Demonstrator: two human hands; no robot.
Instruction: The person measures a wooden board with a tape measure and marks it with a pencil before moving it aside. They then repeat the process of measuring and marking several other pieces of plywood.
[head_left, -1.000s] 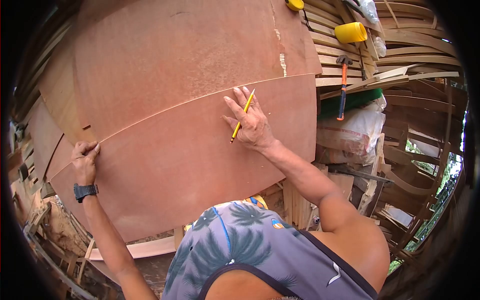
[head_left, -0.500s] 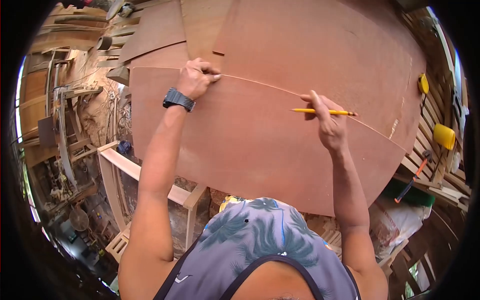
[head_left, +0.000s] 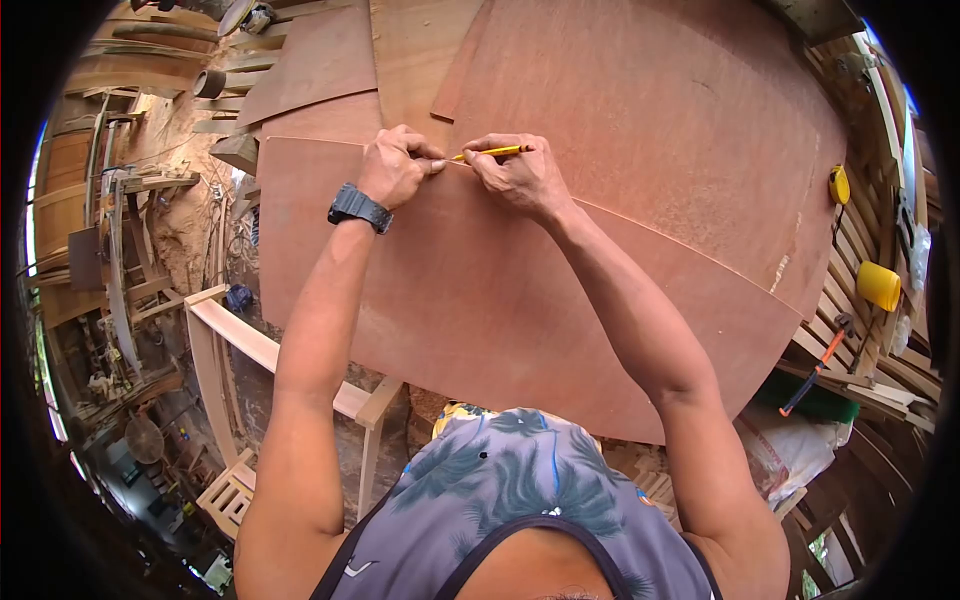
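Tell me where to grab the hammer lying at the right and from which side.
Grip the hammer on its orange handle, near the dark lower end. It lies slanted on the wooden slats, head up and to the right beside the yellow cup. Coming from the open lower-left side looks best, since slats and clutter crowd the head.

Open-sided woodworking shop, rough and cluttered. Large reddish plywood sheets (head_left: 620, 130) overlapped on the work surface; stacked timber slats (head_left: 860, 350) to the right with a hammer (head_left: 815, 368), a yellow cup (head_left: 879, 285) and a yellow tape measure (head_left: 838, 185) lying on them. To the left, a bare wooden frame (head_left: 240, 345), curved offcuts (head_left: 120, 280) and scrap boards over a dirt floor; daylight and greenery show at the edges.
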